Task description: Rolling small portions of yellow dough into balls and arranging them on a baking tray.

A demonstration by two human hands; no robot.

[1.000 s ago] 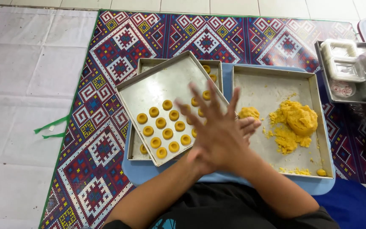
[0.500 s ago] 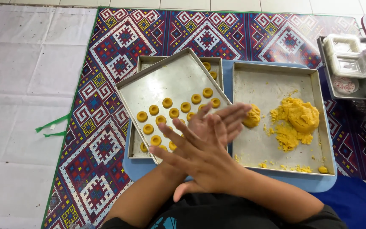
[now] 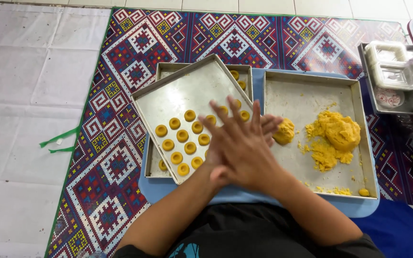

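My right hand (image 3: 242,148) lies palm down across my left hand (image 3: 269,123), palms pressed together and fingers spread. Anything between the palms is hidden. They hover over the near edge of two metal trays. The left tray (image 3: 187,91) sits tilted on another tray (image 3: 166,71) and carries several small round yellow dough pieces (image 3: 182,136) in rows. The right tray (image 3: 307,95) holds a heap of yellow dough (image 3: 338,134) and a smaller lump (image 3: 284,131) just beside my left fingertips.
The trays rest on a blue board (image 3: 259,79) over a patterned mat (image 3: 120,52). A white sheet (image 3: 29,71) with green tape strips (image 3: 58,141) covers the floor at left. A metal tray with clear plastic containers (image 3: 390,67) stands at the far right.
My pressed hands have slid against each other, the top hand's fingers swinging from up-right to lower and then back up. Trays and dough have not moved.
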